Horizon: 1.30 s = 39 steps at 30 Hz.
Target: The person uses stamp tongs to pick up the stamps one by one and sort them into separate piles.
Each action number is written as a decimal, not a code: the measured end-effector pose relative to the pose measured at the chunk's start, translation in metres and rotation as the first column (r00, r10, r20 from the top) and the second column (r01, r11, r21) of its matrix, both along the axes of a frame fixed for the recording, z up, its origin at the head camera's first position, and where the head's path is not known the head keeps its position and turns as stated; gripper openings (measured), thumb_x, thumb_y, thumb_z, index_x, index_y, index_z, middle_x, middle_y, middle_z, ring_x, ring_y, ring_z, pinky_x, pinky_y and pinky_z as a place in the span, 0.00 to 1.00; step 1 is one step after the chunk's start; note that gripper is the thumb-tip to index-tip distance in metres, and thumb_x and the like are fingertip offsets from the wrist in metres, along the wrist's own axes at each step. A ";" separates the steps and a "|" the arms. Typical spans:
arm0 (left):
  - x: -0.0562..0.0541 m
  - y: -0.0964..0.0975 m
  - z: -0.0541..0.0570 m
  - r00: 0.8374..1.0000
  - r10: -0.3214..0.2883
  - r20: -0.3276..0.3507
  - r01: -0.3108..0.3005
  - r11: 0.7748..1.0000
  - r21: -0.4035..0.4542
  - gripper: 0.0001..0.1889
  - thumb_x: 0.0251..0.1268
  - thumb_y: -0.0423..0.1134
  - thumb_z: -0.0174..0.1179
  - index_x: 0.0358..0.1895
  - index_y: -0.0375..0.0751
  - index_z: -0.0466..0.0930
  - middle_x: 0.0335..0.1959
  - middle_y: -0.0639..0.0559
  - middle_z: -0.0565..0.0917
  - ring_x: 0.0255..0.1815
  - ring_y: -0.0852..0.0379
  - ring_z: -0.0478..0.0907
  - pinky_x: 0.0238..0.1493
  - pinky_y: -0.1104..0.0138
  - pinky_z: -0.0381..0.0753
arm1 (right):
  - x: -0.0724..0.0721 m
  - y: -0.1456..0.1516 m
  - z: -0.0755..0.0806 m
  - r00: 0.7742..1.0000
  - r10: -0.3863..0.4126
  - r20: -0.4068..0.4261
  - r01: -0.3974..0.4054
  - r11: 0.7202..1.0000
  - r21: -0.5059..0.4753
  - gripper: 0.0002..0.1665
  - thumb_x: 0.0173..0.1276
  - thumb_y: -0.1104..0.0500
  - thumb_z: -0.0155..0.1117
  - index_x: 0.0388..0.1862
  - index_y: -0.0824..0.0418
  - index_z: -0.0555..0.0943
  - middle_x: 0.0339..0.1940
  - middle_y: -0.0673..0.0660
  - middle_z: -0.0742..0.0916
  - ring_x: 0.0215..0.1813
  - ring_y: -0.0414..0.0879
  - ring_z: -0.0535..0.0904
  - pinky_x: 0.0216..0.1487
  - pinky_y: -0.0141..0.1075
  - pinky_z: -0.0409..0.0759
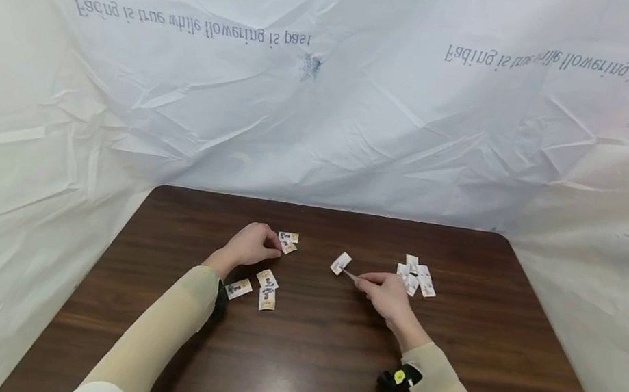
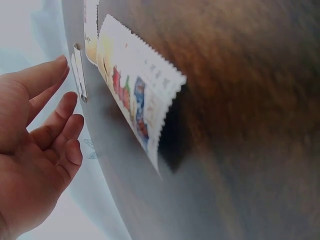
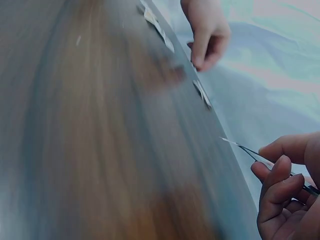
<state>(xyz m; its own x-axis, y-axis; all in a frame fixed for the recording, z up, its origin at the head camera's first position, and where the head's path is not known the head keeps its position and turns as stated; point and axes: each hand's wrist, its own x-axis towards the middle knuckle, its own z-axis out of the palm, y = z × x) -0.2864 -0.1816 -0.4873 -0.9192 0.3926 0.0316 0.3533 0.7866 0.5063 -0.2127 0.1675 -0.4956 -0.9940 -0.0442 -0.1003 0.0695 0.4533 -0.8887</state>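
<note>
My right hand (image 1: 388, 296) grips a pair of slim tweezers (image 3: 252, 154) between thumb and fingers. At their tips is a small white stamp (image 1: 341, 263), seen nearly edge-on in the right wrist view, over the middle of the table. My left hand (image 1: 251, 245) is beside two overlapping stamps (image 1: 288, 237) at the far left, its thumb and fingers apart and holding nothing in the left wrist view. Nearer my left wrist lie two touching stamps (image 1: 267, 291) and a single stamp (image 1: 238, 289). A large printed stamp (image 2: 140, 85) with perforated edges fills the left wrist view's centre.
Several pale stamps (image 1: 425, 281) lie in an overlapping cluster beyond my right hand. The dark wooden table (image 1: 287, 358) ends at a far edge against a white printed sheet (image 1: 326, 128). A black wrist camera (image 1: 388, 383) sits under my right forearm.
</note>
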 end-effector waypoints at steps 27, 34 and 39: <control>0.008 0.010 0.006 0.998 -0.062 -0.032 0.063 0.997 0.035 0.03 0.74 0.39 0.71 0.43 0.46 0.93 0.41 0.55 0.88 0.47 0.53 0.84 0.55 0.53 0.82 | 0.042 0.135 0.009 0.993 -0.093 0.068 0.083 0.986 0.142 0.23 0.77 0.52 0.71 0.57 0.70 0.89 0.34 0.54 0.88 0.34 0.44 0.78 0.32 0.35 0.75; 0.009 0.006 0.007 0.998 -0.055 -0.044 0.057 0.998 0.031 0.04 0.74 0.39 0.71 0.43 0.45 0.94 0.41 0.55 0.88 0.47 0.51 0.84 0.55 0.53 0.81 | 0.041 0.142 0.010 0.993 -0.087 0.083 0.075 0.987 0.141 0.24 0.77 0.52 0.71 0.57 0.72 0.88 0.35 0.53 0.88 0.35 0.44 0.78 0.32 0.34 0.75; 0.010 0.004 0.007 0.998 -0.050 -0.044 0.051 0.998 0.031 0.04 0.74 0.39 0.71 0.42 0.46 0.93 0.41 0.55 0.88 0.46 0.52 0.83 0.54 0.53 0.81 | 0.042 0.144 0.011 0.991 -0.087 0.098 0.075 0.990 0.120 0.24 0.77 0.52 0.71 0.58 0.72 0.88 0.35 0.53 0.88 0.34 0.43 0.78 0.32 0.34 0.76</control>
<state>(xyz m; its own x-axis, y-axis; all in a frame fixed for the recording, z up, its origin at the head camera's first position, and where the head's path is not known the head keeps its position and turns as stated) -0.2761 -0.1775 -0.4803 -0.8958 0.4364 0.0837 0.4139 0.7510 0.5144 -0.1708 0.3116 -0.4845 -0.9779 0.0538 -0.2022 0.1987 0.5415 -0.8169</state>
